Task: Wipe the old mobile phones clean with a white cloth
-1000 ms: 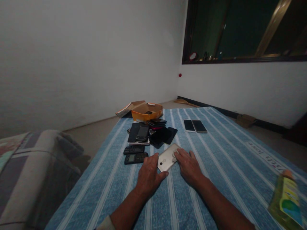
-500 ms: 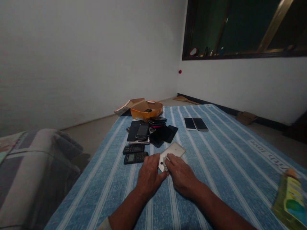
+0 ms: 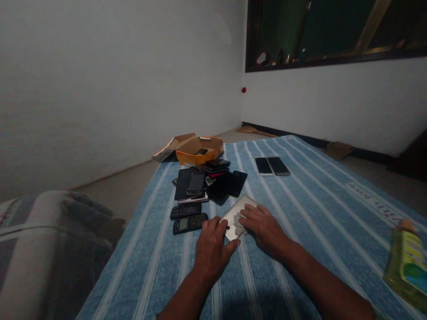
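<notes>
The left grip (image 3: pixel 212 245), spread out, held the pale phone (image 3: pixel 234 211) just ahead of it, while the right grip (image 3: pixel 263 227), bent down, held a white wad (image 3: pixel 239 225) beneath itself.

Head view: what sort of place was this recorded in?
Probably a room in a home: a blue striped cloth is spread out under the hands, draped fabric sits at the left edge, and small items line the window.

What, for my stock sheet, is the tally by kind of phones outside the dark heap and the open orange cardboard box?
Black oblong keypad phones: 2
Flat rectangular dark-screened phones: 2
Pale flat rectangular phone, back up: 1
Total: 5
</notes>
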`<state>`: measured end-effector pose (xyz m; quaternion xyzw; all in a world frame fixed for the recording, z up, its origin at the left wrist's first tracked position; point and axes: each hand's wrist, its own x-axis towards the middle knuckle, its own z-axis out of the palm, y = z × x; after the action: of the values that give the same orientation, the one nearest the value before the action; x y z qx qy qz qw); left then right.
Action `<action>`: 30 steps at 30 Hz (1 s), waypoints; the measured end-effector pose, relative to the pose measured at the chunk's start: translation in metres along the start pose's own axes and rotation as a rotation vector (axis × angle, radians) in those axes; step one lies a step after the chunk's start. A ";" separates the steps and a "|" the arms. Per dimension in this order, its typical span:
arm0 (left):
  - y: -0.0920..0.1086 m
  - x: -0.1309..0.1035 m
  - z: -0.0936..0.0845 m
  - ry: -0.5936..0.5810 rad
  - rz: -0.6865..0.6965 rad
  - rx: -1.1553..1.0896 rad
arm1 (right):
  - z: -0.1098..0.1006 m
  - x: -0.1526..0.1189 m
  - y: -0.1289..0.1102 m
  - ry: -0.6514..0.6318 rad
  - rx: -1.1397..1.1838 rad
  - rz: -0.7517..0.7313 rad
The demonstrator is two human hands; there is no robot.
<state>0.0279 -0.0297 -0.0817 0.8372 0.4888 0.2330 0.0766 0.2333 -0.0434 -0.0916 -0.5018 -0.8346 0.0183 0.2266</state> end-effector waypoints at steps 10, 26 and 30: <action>-0.004 0.001 0.004 0.012 0.021 0.022 | -0.019 0.004 0.023 -0.046 -0.139 0.172; 0.002 0.010 0.004 0.014 0.081 0.079 | -0.040 0.020 0.039 -0.221 -0.159 -0.298; 0.002 0.012 0.004 0.016 0.092 0.094 | -0.027 0.024 0.019 -0.239 -0.189 -0.457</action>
<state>0.0364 -0.0205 -0.0807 0.8595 0.4610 0.2196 0.0225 0.2500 -0.0190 -0.0635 -0.3136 -0.9450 -0.0524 0.0768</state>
